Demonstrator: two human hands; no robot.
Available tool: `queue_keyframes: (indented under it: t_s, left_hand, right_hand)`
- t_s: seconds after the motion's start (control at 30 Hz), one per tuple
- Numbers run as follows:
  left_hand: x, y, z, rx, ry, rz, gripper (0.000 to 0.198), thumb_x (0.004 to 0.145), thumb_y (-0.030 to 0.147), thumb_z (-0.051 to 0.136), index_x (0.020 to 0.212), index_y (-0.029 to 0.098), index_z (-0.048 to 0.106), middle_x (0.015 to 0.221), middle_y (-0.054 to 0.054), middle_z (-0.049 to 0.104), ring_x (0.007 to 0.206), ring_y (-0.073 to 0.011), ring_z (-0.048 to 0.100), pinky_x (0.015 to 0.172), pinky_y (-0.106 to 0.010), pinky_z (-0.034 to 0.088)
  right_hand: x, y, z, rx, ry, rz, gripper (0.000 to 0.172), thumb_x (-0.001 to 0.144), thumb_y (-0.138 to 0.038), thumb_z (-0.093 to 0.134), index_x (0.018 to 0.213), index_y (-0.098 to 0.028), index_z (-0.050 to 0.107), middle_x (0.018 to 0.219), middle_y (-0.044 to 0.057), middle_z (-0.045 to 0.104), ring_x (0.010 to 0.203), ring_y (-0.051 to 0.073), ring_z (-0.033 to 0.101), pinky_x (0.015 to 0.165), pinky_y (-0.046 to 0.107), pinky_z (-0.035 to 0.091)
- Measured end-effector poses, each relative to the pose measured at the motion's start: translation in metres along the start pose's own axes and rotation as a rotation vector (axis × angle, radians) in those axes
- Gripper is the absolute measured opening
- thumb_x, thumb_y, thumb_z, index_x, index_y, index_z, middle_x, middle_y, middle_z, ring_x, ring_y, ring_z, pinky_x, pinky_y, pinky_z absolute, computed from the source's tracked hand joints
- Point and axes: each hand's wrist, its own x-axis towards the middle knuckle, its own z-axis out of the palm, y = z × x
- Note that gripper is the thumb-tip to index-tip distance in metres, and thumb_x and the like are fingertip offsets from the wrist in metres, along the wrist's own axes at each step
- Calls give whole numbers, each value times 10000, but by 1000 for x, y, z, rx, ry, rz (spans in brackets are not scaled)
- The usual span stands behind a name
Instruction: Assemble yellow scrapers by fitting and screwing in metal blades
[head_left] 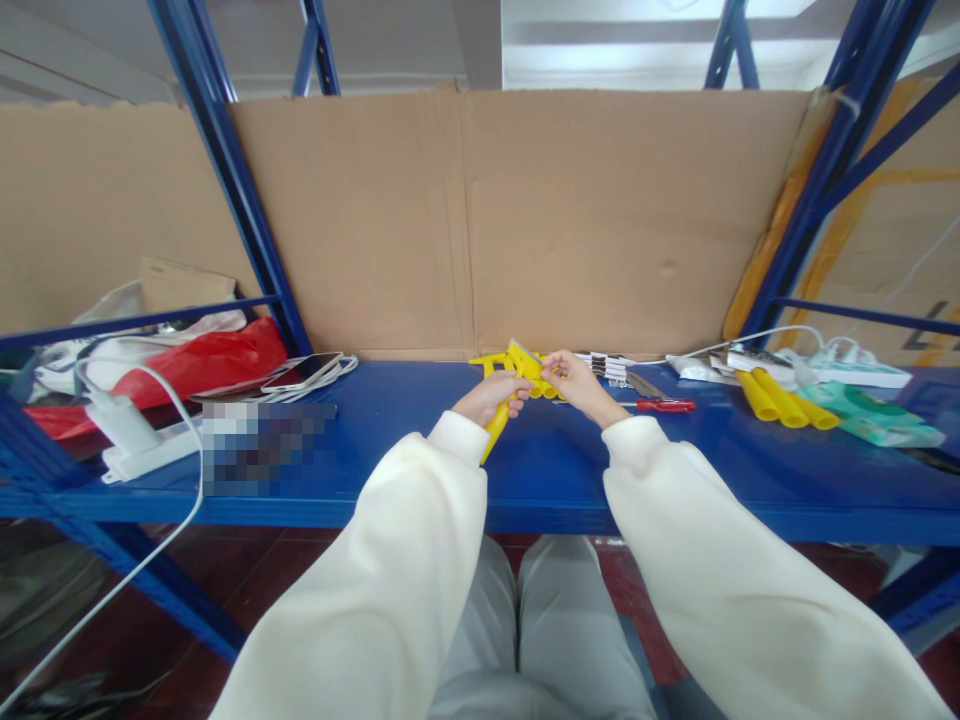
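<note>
My left hand (pixel 495 396) is wrapped round the handle of a yellow tool (pixel 496 430), its wide head pointing up and away from me. My right hand (pixel 574 380) has its fingers pinched together at the right side of that head; whatever they hold, if anything, is too small to make out. Behind my hands lie more yellow parts (pixel 489 362) on the blue shelf. Close to the right wrist are a red-handled screwdriver (pixel 666 406) and a row of black-and-white pieces (pixel 609 368).
Yellow tubes (pixel 781 400), a green packet (pixel 874 412) and a white power strip (pixel 862 374) lie at the right. On the left are a phone (pixel 302 371), a red bag (pixel 202 365) and a white charger with cable (pixel 124 425). Cardboard (pixel 600 220) stands behind the shelf, between blue posts.
</note>
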Motion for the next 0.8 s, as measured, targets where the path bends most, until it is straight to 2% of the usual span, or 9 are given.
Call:
queue_keyframes:
  t_s: [0.3,0.5,0.8]
  left_hand:
    - [1,-3,1,40,-1,23,240,907,17,437,743,192,440,468,98,408,311,-29,295,346,-144,222]
    - [3,-3,-2,-40,-27,-4,232,898,20,436,748,196,428,461,101,388,306,-32,289,339,-135,209]
    - [7,-4,-7,-94,-88,-38,231,898,24,408,745,196,418,454,103,374,296,-31,278,331,-126,208]
  right_hand:
    - [0,0,1,1,-1,54,192,687,-230,690,757,-239,511,759,-4,607,719,156,589,770,358,530]
    - [0,-1,2,-26,8,-2,185,696,-245,667,768,-243,496,750,-8,596,724,159,578,737,343,519]
    - [-2,-6,5,-44,45,41,180,707,-236,644,767,-247,474,746,-12,576,739,166,578,761,361,519]
